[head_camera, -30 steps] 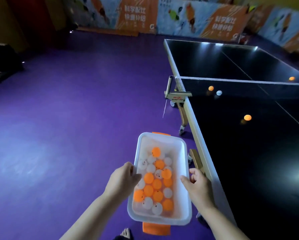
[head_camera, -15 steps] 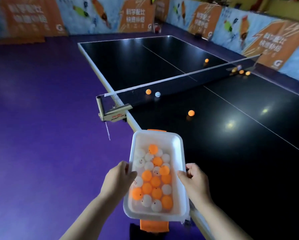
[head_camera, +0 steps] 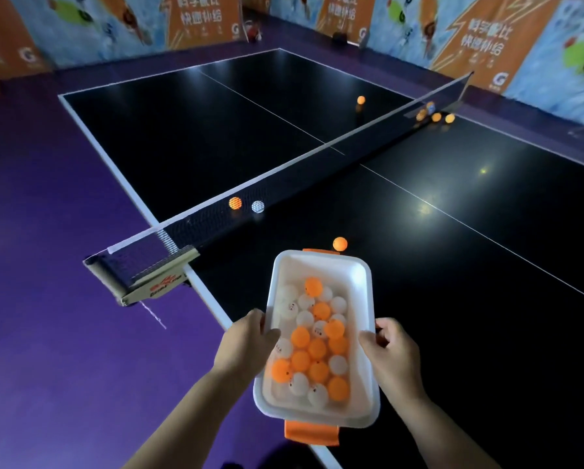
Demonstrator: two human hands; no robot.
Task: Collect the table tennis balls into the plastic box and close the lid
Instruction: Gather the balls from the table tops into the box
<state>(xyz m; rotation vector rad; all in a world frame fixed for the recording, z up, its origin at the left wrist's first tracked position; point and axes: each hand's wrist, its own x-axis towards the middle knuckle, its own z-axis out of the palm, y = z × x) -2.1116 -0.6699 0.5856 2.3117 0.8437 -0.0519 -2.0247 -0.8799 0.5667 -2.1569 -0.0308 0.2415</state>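
Observation:
I hold a white plastic box [head_camera: 321,262] with orange clasps over the near edge of the table. It has no lid on and is filled with several orange and white balls [head_camera: 312,346]. My left hand [head_camera: 246,343] grips its left rim, my right hand [head_camera: 393,357] its right rim. One orange ball [head_camera: 340,244] lies on the table just beyond the box. Behind the net sit an orange ball [head_camera: 235,203] and a white ball [head_camera: 258,206]. Further off are an orange ball [head_camera: 361,99] and a small group of balls [head_camera: 436,116] by the far net post.
The black table tennis table [head_camera: 453,265] spreads ahead and right, crossed by its net [head_camera: 317,160], whose near post clamp [head_camera: 155,279] sticks out at the left. Purple floor [head_camera: 47,299] lies to the left. Printed barriers [head_camera: 199,22] line the back.
My view has swung right and moved over the table. The box, still held in both hands, has come from above the floor to above the table edge, near the lone orange ball.

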